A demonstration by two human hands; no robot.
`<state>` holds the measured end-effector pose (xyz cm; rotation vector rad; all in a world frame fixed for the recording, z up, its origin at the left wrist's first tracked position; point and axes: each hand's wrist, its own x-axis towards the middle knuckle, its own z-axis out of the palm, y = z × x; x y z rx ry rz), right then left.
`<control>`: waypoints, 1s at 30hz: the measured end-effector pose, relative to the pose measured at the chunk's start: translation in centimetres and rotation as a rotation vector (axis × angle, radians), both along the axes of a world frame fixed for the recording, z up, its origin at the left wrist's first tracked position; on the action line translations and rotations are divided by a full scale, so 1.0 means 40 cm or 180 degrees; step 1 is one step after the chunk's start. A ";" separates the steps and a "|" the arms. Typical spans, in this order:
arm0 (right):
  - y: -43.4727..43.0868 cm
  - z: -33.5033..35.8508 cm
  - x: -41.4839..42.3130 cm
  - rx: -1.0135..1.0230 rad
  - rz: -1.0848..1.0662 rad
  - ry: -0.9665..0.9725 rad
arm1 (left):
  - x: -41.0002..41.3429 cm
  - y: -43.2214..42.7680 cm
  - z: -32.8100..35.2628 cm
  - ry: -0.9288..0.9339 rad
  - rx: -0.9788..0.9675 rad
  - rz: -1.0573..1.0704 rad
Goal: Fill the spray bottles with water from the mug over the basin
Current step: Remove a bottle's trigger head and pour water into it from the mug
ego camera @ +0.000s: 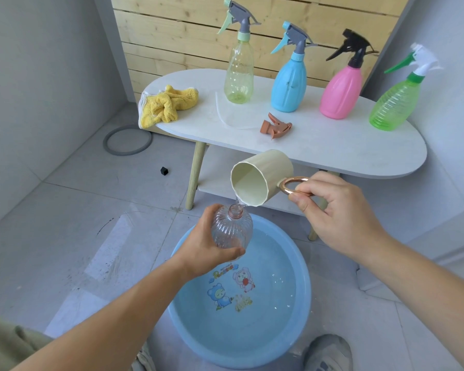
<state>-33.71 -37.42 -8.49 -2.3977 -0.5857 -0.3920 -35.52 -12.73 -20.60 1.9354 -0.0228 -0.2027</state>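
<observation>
In the head view, my left hand (202, 246) has its fingers wrapped round the clear ribbed bottle (232, 231), which I hold above the 12 o'clock edge of the blue basin (304, 295). My right hand (332, 210) pinches the handle of the tilted cream mug (263, 178), at 1 o'clock from the bottle. Water runs from the mug into the bottle's neck.

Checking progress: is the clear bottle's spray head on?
No, the clear bottle has an open neck; the brown spray head lies on the table.
</observation>
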 end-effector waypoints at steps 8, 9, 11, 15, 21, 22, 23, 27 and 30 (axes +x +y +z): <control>0.004 0.003 -0.004 -0.0074 0.0000 -0.0058 | -0.003 0.001 0.004 0.0031 0.0028 -0.0023; 0.004 0.003 -0.004 -0.0080 0.0006 -0.0063 | -0.003 0.000 0.004 0.0031 0.0031 -0.0023; 0.004 0.003 -0.004 -0.0093 0.0030 -0.0068 | -0.004 0.000 0.005 0.0046 0.0043 -0.0023; 0.002 0.001 -0.003 -0.0184 0.0047 -0.0143 | -0.005 -0.001 0.006 0.0050 0.0065 -0.0016; 0.003 -0.003 0.001 -0.0323 0.0025 -0.0275 | -0.006 0.001 0.005 0.0078 0.0099 -0.0011; 0.003 -0.004 0.001 -0.0325 0.0035 -0.0301 | -0.006 0.000 0.005 0.0081 0.0099 -0.0008; 0.004 -0.005 0.001 -0.0327 0.0047 -0.0332 | -0.006 0.000 0.005 0.0083 0.0100 -0.0006; 0.004 -0.009 0.003 -0.0389 0.0095 -0.0488 | -0.005 -0.002 0.003 0.0074 0.0099 -0.0014; 0.004 -0.013 0.004 -0.0421 0.0142 -0.0567 | -0.005 -0.002 0.004 0.0089 0.0106 -0.0011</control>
